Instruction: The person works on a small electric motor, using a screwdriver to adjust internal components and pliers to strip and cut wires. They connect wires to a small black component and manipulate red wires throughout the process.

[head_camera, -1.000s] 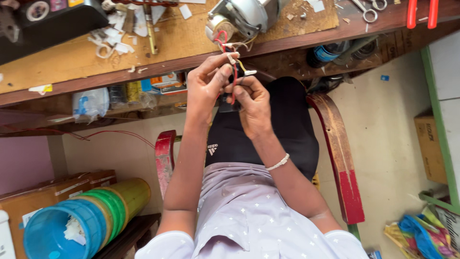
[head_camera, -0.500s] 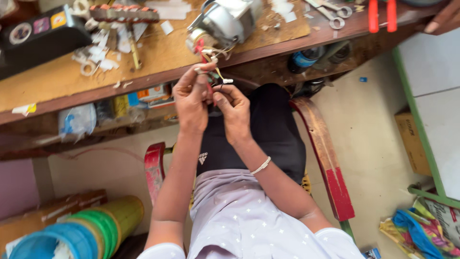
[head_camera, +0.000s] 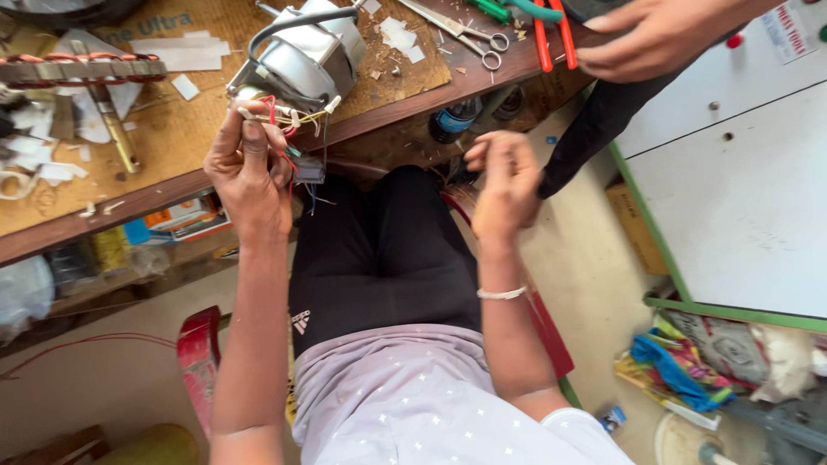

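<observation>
Littered wooden workbench (head_camera: 172, 146) above a pale floor (head_camera: 594, 275), stool beneath.

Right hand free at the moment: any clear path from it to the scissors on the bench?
Probably yes. The right hand hangs empty and loosely curled above the lap, and the scissors lie uncovered on the bench just beyond it. Only another person's hand hovers close, beside the red-handled pliers.

left hand (head_camera: 250, 172) clenched, right hand (head_camera: 504, 181) loose
</observation>
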